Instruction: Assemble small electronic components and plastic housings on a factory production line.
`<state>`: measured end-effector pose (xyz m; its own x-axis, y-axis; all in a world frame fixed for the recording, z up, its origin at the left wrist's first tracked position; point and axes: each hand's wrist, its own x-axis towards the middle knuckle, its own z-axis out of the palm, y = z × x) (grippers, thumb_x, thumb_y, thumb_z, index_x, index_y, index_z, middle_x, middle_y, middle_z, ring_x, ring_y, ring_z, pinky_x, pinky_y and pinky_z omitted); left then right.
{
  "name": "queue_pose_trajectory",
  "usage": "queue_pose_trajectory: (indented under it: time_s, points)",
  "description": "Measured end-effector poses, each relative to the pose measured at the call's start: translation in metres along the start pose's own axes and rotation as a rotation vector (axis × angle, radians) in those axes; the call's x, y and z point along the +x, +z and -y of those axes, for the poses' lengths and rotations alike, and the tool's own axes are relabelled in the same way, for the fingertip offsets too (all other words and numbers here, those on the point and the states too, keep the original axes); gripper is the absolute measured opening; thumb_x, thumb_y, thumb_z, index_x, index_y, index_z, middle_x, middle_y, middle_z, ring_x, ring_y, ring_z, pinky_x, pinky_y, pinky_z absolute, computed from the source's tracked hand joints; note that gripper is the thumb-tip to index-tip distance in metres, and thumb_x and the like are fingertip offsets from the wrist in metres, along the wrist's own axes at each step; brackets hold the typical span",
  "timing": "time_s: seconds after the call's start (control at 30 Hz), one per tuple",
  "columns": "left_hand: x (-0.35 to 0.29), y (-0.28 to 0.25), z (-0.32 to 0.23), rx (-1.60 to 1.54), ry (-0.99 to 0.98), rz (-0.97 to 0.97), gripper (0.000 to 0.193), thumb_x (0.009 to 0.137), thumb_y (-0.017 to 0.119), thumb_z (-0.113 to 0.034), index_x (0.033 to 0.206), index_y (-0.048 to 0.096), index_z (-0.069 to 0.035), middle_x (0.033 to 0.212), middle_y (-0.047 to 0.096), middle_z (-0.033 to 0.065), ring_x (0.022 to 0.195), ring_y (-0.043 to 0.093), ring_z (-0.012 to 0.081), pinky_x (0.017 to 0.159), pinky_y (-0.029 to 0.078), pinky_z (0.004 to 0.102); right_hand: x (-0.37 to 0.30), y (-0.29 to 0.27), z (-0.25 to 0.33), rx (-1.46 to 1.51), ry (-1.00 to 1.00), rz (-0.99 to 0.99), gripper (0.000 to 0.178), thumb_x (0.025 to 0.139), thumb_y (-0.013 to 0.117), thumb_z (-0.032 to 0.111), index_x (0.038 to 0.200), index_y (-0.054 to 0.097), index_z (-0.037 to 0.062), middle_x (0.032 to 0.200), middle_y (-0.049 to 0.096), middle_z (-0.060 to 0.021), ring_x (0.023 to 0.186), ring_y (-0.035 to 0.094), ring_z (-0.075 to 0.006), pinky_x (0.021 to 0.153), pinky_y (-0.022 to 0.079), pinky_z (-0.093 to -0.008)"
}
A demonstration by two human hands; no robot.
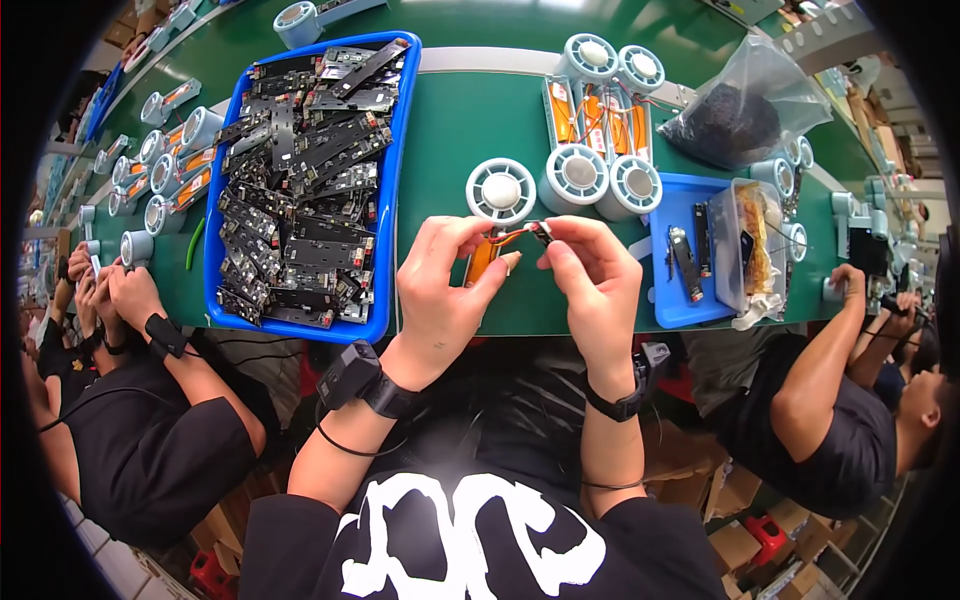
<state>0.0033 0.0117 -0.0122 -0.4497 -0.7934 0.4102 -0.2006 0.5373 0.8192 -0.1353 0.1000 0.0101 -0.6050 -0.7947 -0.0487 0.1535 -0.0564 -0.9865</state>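
Observation:
My left hand [445,262] is closed, its thumb and fingers pinching thin red and black wires [512,234] in front of me. Across from it, my right hand [598,285] grips a small black circuit board [543,232] between thumb and fingertips; the wires run up to it. Just beyond my fingers lies a light blue fan head [500,192] with a white centre. Below it an orange battery [483,262] shows partly behind my left hand. The fingers hide most of the fan's handle and the wire ends.
On the left stands a blue tray [397,200] heaped with black circuit boards [320,150]. Several fan units [578,172] with batteries sit ahead. At right are a smaller blue tray [668,300], a clear box [735,290] and a plastic bag [735,115]. People work on both sides.

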Motion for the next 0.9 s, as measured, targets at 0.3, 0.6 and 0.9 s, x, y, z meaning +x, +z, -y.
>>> queue_pose_trajectory:
  time_s: [0.3,0.6,0.9]
  points:
    - [0.009,0.002,-0.004,0.029,-0.066,0.092,0.025,0.075,0.082,-0.002,0.096,0.068,-0.001,0.09,0.063,0.0106,0.084,0.064,0.0242,0.071,0.053,0.0355,0.028,0.006,0.029,-0.569,-0.395,0.248,0.021,0.088,0.072,0.0,0.109,0.073,0.0029,0.098,0.073,-0.006,0.079,0.063,-0.0052,0.064,0.047,-0.0203]
    - [0.007,0.005,-0.005,-0.031,0.014,-0.084,0.02,0.077,0.081,0.002,0.093,0.069,-0.001,0.089,0.066,0.0089,0.076,0.066,0.0208,0.068,0.056,0.0308,-0.001,-0.002,-0.009,-0.188,-0.088,-0.022,0.019,0.096,0.066,0.001,0.114,0.068,-0.0026,0.101,0.072,-0.0067,0.082,0.065,-0.0083,0.069,0.048,-0.0205]
    - [0.004,-0.003,0.007,-0.04,0.148,0.056,0.024,0.074,0.082,0.004,0.096,0.075,-0.004,0.084,0.065,0.0056,0.076,0.064,0.0207,0.065,0.054,0.0313,-0.014,-0.005,-0.021,0.311,0.134,-0.076,0.023,0.101,0.058,0.002,0.123,0.06,-0.0027,0.11,0.067,-0.007,0.088,0.062,-0.0097,0.068,0.047,-0.0223]
